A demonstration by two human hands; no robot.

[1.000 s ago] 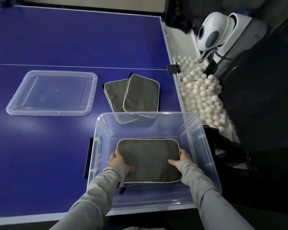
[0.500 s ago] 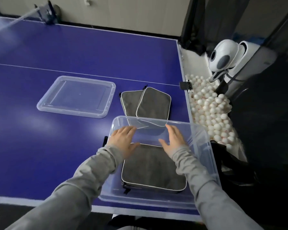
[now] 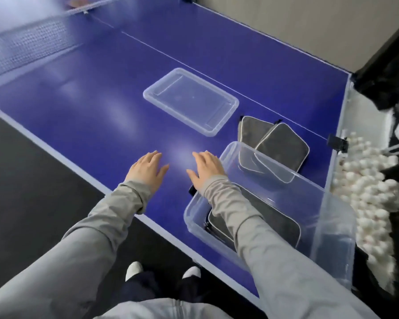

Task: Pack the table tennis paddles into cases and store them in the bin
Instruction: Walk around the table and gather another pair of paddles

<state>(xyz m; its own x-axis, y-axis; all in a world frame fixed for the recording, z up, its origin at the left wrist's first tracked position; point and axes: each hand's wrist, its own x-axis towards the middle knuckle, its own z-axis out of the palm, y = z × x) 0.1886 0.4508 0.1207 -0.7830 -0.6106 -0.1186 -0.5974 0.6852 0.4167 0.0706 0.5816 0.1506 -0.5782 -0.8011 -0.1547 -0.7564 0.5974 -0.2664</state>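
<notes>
From my remote feed: both hands hover over the blue table tennis table, palms down and holding nothing. The left hand has its fingers straight and close together with the thumb out; the right hand shows the same loose, extended fingers just beside the clear plastic bin, its grey sleeve crossing the bin's near corner. Whether the fingertips touch the tabletop I cannot tell. One grey paddle case with pale piping lies flat on the bin's floor. Two more grey cases overlap on the table just behind the bin's far wall. The clear bin lid rests well apart, toward the net. A heap of white balls fills the trough past the table's right edge. I can read no brand, label or lettering anywhere.
</notes>
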